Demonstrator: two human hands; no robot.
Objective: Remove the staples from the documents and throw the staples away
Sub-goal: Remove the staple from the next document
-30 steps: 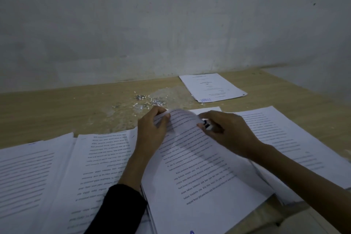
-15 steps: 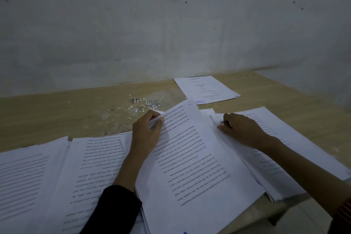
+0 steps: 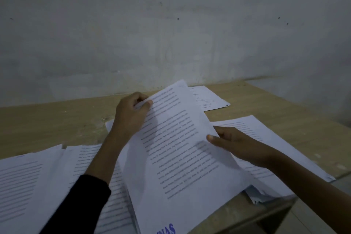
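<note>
A printed document of several sheets is tilted up off the wooden table in the middle of the view. My left hand pinches its far left corner between thumb and fingers. My right hand holds its right edge, thumb on top of the page. No staple or staple remover shows in either hand. The raised sheets hide the heap of pulled staples on the table behind them.
More printed stacks lie on the table: one at the left, one under my right forearm, one small document at the back. The table's near edge drops off at the lower right. A grey wall stands behind.
The document has been lifted up and away from me by my left hand. My right hand came back from the right stack and took its right edge.
</note>
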